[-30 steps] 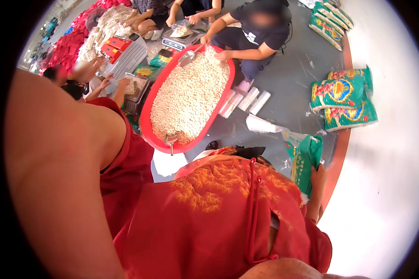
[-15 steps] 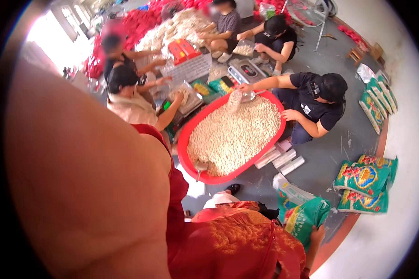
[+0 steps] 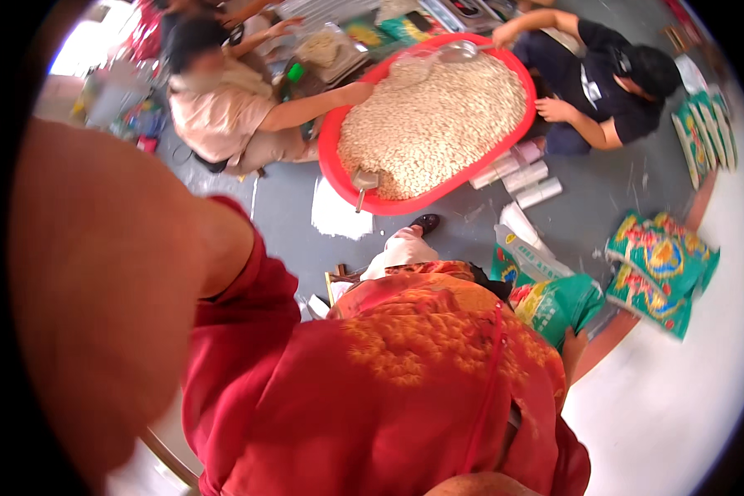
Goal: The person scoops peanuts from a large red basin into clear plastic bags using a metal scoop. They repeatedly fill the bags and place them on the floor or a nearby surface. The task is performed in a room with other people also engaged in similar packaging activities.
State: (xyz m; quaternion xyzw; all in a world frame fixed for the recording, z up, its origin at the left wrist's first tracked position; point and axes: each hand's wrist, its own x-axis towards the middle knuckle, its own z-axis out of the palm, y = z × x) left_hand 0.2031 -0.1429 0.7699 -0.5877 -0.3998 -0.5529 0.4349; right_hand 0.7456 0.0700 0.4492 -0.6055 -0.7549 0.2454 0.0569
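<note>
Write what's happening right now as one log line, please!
left hand: out of view | right hand: holding green printed plastic bag | ahead: red oval plastic tub of small pale pieces

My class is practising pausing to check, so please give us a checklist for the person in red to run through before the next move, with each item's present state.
1. Right hand touching the green bag: ok; firmness of grip, cannot tell.
2. Left hand in sight: not ok; only the raised left arm shows.
3. Near scoop at the red tub's near end: ok.
4. Co-workers' hands away from the tub: not ok; a co-worker's hand is at its right rim.
5. Floor beside the tub unobstructed: not ok; pale rolls lie there.
</note>
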